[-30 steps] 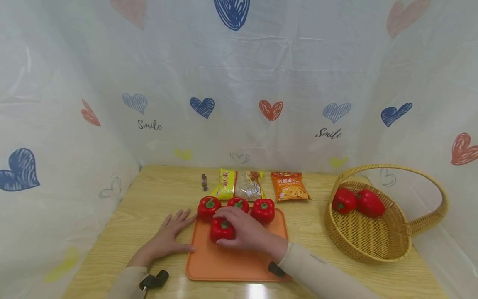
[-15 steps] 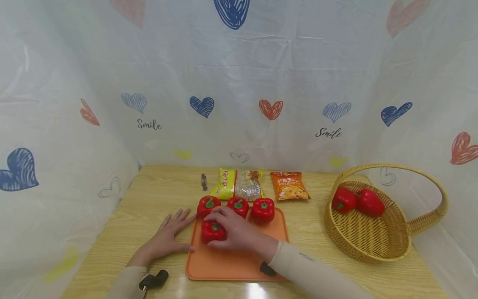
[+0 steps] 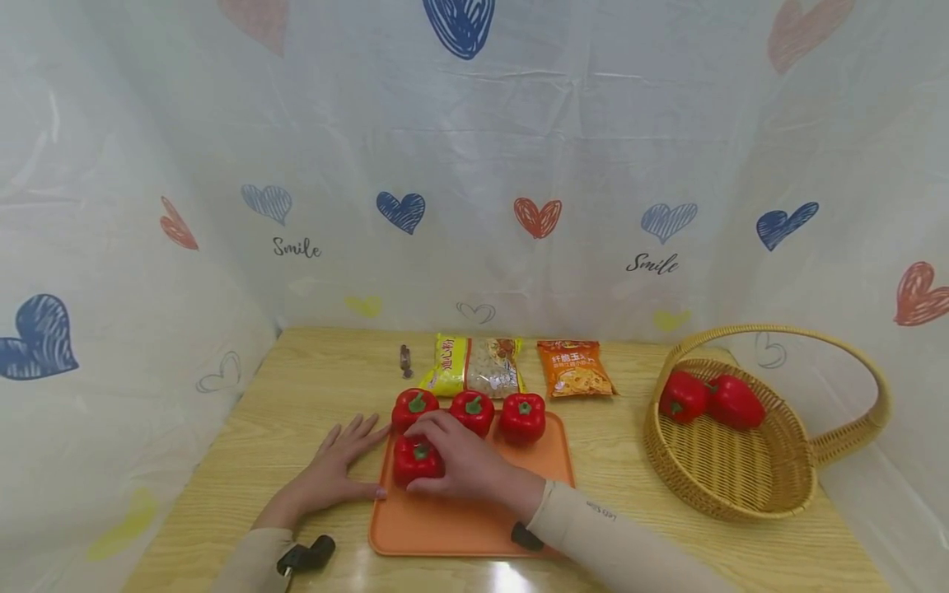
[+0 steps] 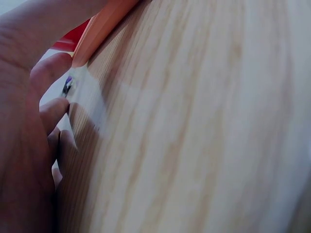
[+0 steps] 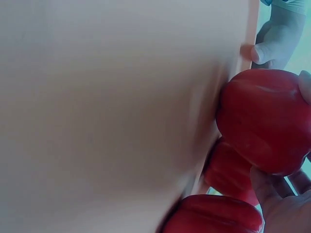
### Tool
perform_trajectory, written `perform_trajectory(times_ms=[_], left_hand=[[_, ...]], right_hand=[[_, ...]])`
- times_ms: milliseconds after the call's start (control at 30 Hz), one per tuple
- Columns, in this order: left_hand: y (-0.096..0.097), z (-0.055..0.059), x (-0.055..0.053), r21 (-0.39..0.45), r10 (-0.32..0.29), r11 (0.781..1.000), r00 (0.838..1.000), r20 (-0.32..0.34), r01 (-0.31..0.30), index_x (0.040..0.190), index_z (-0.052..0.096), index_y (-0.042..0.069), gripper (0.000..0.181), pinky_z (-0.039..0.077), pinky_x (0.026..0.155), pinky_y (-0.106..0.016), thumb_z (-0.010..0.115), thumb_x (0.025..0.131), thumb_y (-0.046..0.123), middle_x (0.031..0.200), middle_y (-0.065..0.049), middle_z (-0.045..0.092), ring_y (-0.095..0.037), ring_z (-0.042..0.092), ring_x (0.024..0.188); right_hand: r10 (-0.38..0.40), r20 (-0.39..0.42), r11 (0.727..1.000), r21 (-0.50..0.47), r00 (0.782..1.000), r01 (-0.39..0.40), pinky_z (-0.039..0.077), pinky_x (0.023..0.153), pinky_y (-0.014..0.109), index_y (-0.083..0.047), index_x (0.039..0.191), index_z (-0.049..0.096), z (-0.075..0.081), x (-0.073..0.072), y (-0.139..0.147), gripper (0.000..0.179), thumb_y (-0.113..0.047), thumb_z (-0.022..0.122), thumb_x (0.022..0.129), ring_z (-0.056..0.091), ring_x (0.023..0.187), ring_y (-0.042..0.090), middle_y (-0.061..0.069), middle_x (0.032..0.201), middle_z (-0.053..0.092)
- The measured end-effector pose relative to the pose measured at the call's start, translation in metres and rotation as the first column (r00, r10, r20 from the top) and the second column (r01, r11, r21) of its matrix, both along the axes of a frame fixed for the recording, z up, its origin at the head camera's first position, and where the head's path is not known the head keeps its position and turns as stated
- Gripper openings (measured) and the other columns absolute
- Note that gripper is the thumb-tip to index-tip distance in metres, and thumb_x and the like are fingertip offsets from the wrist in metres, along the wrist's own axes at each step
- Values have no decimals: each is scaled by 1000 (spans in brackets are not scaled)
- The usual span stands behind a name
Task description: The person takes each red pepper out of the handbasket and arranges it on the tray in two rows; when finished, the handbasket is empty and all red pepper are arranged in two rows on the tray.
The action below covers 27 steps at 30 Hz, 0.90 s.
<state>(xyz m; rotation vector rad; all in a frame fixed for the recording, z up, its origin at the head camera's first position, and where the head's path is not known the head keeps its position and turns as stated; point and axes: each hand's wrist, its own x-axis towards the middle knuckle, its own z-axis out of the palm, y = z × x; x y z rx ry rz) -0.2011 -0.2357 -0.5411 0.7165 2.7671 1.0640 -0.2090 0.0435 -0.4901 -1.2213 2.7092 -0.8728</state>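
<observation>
The person's right hand (image 3: 474, 465) is holding a glossy red bell pepper with a green stem (image 3: 415, 468) over the left part of a shallow orange rectangular tray (image 3: 460, 531), thumb on the near side and fingers bending over the far side, so this grip is closing round the pepper rather than standing wide. The pepper is sitting upright, just in front of the left rear red pepper (image 3: 411, 409); whether its full weight is resting on the tray, the pictures are not showing clearly. The middle rear red pepper (image 3: 474, 416) and the right rear red pepper (image 3: 522, 422) are completing a row along the tray's far edge, stems upward. The left hand (image 3: 334, 471) is lying with fingers spread at the tray's left edge, its grip wide and holding nothing, perhaps steadying the tray. On the right of the pale wooden tabletop (image 3: 296, 371), a round woven wicker basket with a tall handle (image 3: 722, 478) is carrying two more red bell peppers (image 3: 736, 403), while a yellow-and-clear food packet (image 3: 448, 366) and an orange snack packet (image 3: 573, 371) are lying behind the tray. The step in hand is apparently settling this pepper at the left of a front row. The next move is probably calling for a gentle opening of the right grip, fingers clearing the pepper behind, before any reaching toward the basket.
</observation>
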Motion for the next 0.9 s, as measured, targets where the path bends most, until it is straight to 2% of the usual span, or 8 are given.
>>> perform_trajectory(times_ms=[533, 900], left_hand=[[1, 0, 0, -9, 5, 1000, 1000, 5, -5, 155, 46, 19, 95, -1, 118, -67, 83, 76, 55, 164, -19, 30, -47, 13, 153], [0, 0, 0, -4, 2, 1000, 1000, -5, -2, 155, 46, 18, 95, 0, 118, -67, 83, 76, 54, 163, -20, 31, -47, 14, 152]], right_hand=[[16, 13, 1000, 4, 1000, -16, 51, 102, 32, -29, 144, 48, 0, 2, 4, 68, -44, 81, 86, 46, 131, 11, -7, 142, 46], [-9, 4, 1000, 0, 1000, 9, 49, 106, 35, -28, 146, 45, 0, 2, 6, 73, -46, 81, 85, 45, 135, 13, -6, 146, 46]])
